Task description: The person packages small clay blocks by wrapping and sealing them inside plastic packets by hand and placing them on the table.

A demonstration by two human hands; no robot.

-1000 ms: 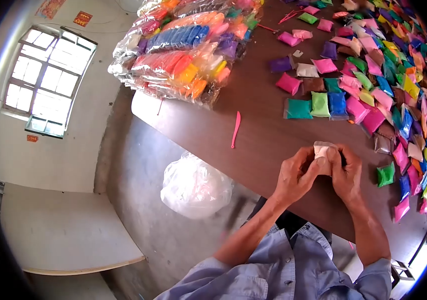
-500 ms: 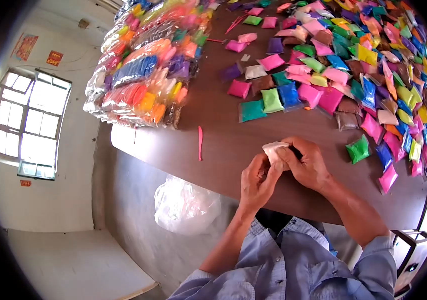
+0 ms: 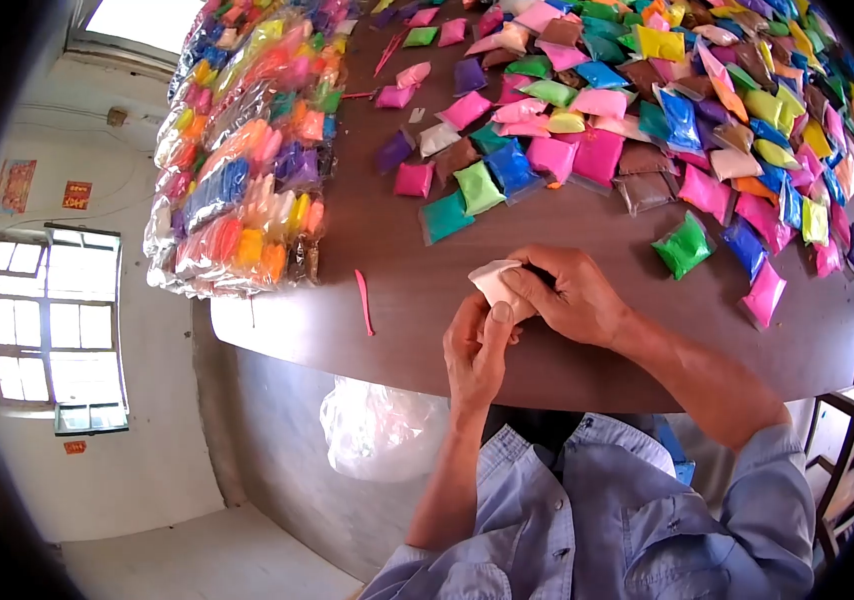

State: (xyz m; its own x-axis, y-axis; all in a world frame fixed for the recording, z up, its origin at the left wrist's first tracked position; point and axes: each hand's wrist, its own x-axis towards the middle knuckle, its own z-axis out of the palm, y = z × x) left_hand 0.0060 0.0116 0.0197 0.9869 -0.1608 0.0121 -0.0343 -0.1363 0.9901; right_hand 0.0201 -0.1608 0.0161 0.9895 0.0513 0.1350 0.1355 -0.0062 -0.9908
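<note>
A small pale pink packet (image 3: 495, 281) is pinched between both hands just above the table's near edge. My left hand (image 3: 477, 345) grips its lower side with the thumb on top. From the right, my right hand (image 3: 572, 295) presses thumb and fingers on its other end. Both hands are closed, and part of the packet hides behind the fingers. Beyond them on the table lie a teal packet (image 3: 447, 217), a light green packet (image 3: 479, 187) and a green packet (image 3: 684, 246), the last to the right of my hands.
A heap of colourful packets (image 3: 637, 110) covers the table's far right. Clear bags of bundled packets (image 3: 247, 190) are stacked at the left. A pink plastic strip (image 3: 364, 302) lies near the edge of the brown table (image 3: 407, 310). Below is a clear plastic bag (image 3: 377, 430).
The whole view has shifted, with table items now further left. The packet shows more of its flat face between my hands, which still hold it.
</note>
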